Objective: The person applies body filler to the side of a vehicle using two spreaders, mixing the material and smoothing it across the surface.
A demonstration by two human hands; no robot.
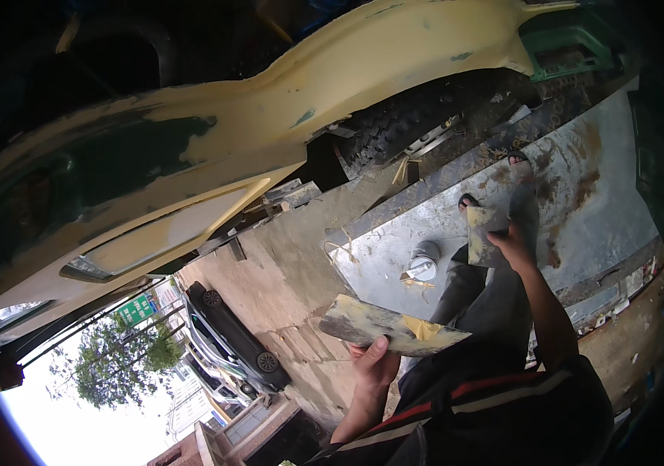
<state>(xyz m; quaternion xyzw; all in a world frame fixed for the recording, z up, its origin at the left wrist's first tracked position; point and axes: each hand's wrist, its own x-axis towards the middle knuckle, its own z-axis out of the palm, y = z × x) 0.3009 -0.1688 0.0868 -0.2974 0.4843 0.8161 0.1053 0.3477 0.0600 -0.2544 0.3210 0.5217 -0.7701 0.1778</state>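
Board (363, 320), grey, rectangular, yellow-smeared, is seeming stiff; your left hand (376, 365) is wisely pinching its edge, right hand (511, 247) a grey rectangular plate (483, 231).

Free room lies between the long board (382, 323) and the smaller plate (479, 231), but the can (424, 260) stands below

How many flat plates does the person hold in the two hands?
2: the yellow-smeared plate is in the left hand, and the other plate is in the right hand. Each is partly covered by its hand.
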